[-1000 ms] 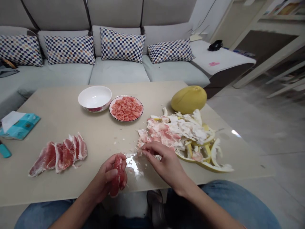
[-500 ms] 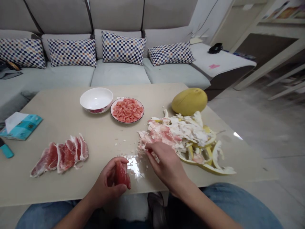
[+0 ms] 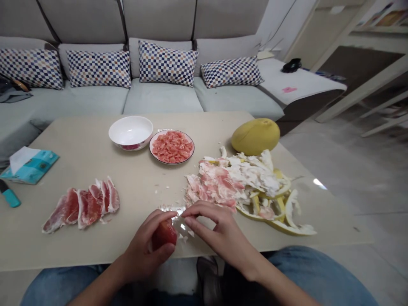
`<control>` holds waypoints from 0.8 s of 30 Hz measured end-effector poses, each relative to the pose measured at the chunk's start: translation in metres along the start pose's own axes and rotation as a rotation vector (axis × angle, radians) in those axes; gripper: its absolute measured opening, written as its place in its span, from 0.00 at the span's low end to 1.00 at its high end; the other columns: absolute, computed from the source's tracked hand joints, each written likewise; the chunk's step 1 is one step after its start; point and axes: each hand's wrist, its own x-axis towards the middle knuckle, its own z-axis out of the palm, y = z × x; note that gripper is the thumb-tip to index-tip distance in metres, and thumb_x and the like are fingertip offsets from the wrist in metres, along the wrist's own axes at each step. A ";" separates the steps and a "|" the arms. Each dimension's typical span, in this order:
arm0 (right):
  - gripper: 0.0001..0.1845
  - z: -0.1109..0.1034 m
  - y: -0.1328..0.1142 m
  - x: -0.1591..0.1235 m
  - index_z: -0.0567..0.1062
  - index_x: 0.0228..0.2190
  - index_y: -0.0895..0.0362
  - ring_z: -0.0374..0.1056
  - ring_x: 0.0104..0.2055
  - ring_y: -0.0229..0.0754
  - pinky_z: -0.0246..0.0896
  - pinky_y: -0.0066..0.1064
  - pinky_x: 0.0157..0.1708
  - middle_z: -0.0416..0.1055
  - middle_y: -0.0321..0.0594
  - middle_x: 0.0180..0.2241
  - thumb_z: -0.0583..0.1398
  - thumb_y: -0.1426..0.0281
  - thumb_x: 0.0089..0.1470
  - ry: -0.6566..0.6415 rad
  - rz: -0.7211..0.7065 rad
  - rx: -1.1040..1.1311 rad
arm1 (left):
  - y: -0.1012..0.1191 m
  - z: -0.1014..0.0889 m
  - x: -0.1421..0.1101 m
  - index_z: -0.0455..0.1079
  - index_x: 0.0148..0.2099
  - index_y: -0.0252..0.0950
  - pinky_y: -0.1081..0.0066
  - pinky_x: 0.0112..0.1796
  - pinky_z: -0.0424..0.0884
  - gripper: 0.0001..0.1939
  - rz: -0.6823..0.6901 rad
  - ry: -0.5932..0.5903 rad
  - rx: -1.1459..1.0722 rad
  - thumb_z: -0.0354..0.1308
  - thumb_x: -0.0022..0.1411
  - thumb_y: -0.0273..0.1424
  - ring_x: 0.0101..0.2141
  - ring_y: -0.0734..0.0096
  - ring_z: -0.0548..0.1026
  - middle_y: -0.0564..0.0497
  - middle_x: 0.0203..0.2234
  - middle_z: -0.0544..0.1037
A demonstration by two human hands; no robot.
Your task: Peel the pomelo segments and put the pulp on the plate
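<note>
My left hand (image 3: 145, 244) is wrapped round a peeled red pomelo segment (image 3: 165, 234) above the table's front edge. Close by on its right, my right hand (image 3: 216, 233) has thumb and forefinger pinched together; anything between the tips is too small to make out. Beyond my right hand spreads a heap of pink membranes and white pith (image 3: 219, 180), with yellow-green rind pieces (image 3: 280, 208) among it. Several pomelo segments in pale membrane (image 3: 86, 206) lie in a row at the left. A plate (image 3: 153, 156) holds a pile of pink pulp pieces (image 3: 172, 146).
Beside the plate stands a white bowl (image 3: 130, 129). A whole pomelo (image 3: 256, 136) sits behind the peel heap. A tissue pack (image 3: 33, 165) and a turquoise-handled tool (image 3: 11, 197) lie at the table's left. Behind the table (image 3: 134, 178) runs a sofa (image 3: 162, 95) with checked cushions.
My right hand has come left from the membrane heap to beside the pomelo segment. The segment has turned slightly in my left hand. The view has shifted a little.
</note>
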 end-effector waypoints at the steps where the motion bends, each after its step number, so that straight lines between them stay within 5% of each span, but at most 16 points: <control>1: 0.05 0.002 -0.002 -0.001 0.78 0.35 0.53 0.71 0.34 0.39 0.66 0.30 0.36 0.76 0.37 0.31 0.60 0.72 0.57 -0.002 -0.032 0.028 | -0.001 0.000 0.000 0.66 0.59 0.45 0.62 0.50 0.63 0.27 0.064 -0.043 0.114 0.64 0.57 0.29 0.47 0.58 0.69 0.46 0.47 0.72; 4: 0.07 0.008 -0.005 -0.006 0.78 0.37 0.54 0.71 0.35 0.40 0.67 0.30 0.36 0.76 0.40 0.33 0.61 0.74 0.57 0.015 -0.131 0.052 | -0.004 0.000 0.000 0.56 0.64 0.47 0.62 0.51 0.63 0.31 0.194 -0.113 0.357 0.59 0.61 0.28 0.49 0.60 0.67 0.46 0.51 0.69; 8: 0.09 0.011 -0.005 -0.011 0.78 0.38 0.56 0.71 0.34 0.39 0.66 0.29 0.34 0.76 0.41 0.32 0.59 0.76 0.57 -0.018 -0.206 -0.036 | -0.009 0.002 -0.002 0.53 0.64 0.43 0.61 0.50 0.65 0.30 0.202 -0.110 0.471 0.57 0.62 0.29 0.49 0.60 0.67 0.43 0.51 0.68; 17: 0.08 0.016 -0.001 -0.016 0.75 0.31 0.58 0.67 0.29 0.41 0.60 0.30 0.29 0.73 0.41 0.26 0.56 0.75 0.57 0.006 -0.315 -0.384 | -0.010 0.006 -0.004 0.48 0.66 0.46 0.60 0.52 0.66 0.32 0.229 -0.134 0.531 0.56 0.63 0.28 0.51 0.61 0.68 0.45 0.52 0.69; 24: 0.07 0.016 0.001 -0.011 0.70 0.25 0.57 0.62 0.26 0.37 0.56 0.27 0.26 0.67 0.36 0.23 0.56 0.78 0.52 0.061 -0.262 -0.256 | -0.007 0.006 -0.003 0.48 0.66 0.47 0.60 0.53 0.66 0.34 0.242 -0.187 0.486 0.57 0.62 0.28 0.53 0.60 0.68 0.45 0.54 0.69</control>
